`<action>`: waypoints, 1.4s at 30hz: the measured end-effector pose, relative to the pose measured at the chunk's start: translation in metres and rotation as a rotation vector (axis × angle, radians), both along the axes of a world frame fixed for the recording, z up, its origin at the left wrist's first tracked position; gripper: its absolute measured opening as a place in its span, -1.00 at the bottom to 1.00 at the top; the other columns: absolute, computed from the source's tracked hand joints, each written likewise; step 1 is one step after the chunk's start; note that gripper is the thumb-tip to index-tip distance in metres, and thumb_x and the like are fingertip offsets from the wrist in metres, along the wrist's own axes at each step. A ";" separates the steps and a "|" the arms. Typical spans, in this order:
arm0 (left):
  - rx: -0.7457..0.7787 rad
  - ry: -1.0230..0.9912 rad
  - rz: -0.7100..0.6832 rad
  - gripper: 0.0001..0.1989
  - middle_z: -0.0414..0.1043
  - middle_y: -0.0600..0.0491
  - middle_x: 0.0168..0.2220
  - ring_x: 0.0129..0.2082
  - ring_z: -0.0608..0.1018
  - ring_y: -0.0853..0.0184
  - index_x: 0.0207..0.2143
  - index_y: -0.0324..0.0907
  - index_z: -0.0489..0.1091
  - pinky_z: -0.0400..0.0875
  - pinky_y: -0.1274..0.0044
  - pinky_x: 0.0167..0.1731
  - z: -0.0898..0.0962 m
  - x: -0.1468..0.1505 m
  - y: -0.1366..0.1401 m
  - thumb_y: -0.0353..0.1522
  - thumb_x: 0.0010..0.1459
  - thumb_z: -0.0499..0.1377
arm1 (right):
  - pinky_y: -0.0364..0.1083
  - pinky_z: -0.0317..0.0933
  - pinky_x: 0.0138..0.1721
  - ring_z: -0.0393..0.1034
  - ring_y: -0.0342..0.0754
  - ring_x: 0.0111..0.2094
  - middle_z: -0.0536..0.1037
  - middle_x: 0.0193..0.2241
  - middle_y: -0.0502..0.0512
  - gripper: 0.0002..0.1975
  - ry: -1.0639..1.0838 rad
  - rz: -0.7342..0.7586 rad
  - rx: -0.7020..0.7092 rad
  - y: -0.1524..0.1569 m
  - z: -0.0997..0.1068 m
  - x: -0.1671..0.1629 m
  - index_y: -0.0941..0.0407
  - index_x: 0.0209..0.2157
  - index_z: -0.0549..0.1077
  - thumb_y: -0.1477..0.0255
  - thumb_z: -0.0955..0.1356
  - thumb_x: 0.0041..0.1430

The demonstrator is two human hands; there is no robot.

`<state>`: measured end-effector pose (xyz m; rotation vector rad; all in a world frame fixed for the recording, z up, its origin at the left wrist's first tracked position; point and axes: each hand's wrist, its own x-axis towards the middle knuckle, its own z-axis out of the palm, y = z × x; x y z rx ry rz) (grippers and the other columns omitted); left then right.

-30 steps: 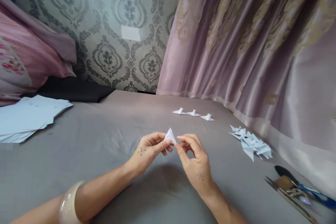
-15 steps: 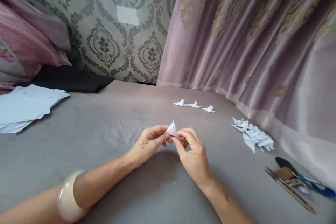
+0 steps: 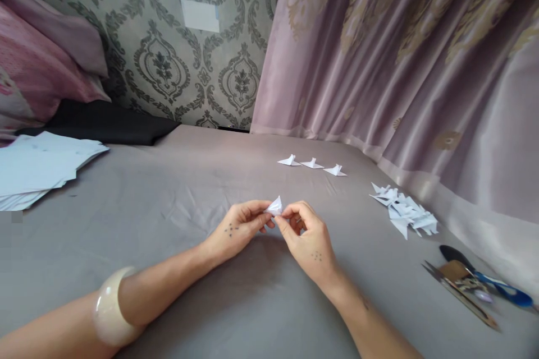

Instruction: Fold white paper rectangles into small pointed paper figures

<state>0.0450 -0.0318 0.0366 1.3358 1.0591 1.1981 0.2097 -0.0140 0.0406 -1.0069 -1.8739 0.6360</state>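
Note:
A small folded piece of white paper (image 3: pixel 275 206), pointed at the top, is held up between my two hands over the grey cloth. My left hand (image 3: pixel 241 227) pinches its left side between thumb and fingers. At its lower right edge, the thumb and forefinger of my right hand (image 3: pixel 309 235) close on the paper. Beyond my hands, three folded white paper figures (image 3: pixel 311 163) stand in a row. To the right lies a heap of similar folded paper pieces (image 3: pixel 408 210).
A stack of white paper sheets (image 3: pixel 46 162) lies at the left, beside a black folded cloth (image 3: pixel 113 122). Blue-handled scissors (image 3: pixel 501 287), a pencil (image 3: pixel 471 305) and small items rest at the lower right. A pink curtain (image 3: pixel 337 67) hangs along the right side.
The fingers of my right hand have shifted slightly at the paper's lower right edge. My left hand keeps its pinch, and the view has tilted a little.

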 end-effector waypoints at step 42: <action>-0.146 -0.104 -0.079 -0.63 0.52 -0.02 -0.25 -0.29 0.51 0.33 -0.11 -0.24 0.41 0.36 0.54 -0.29 0.001 0.001 0.002 -0.17 0.13 0.21 | -0.19 0.25 -0.42 0.33 -0.18 -0.50 0.43 -0.46 -0.06 -0.86 -0.056 -0.070 -0.032 0.006 -0.013 0.001 0.07 -0.23 0.40 0.42 0.37 0.13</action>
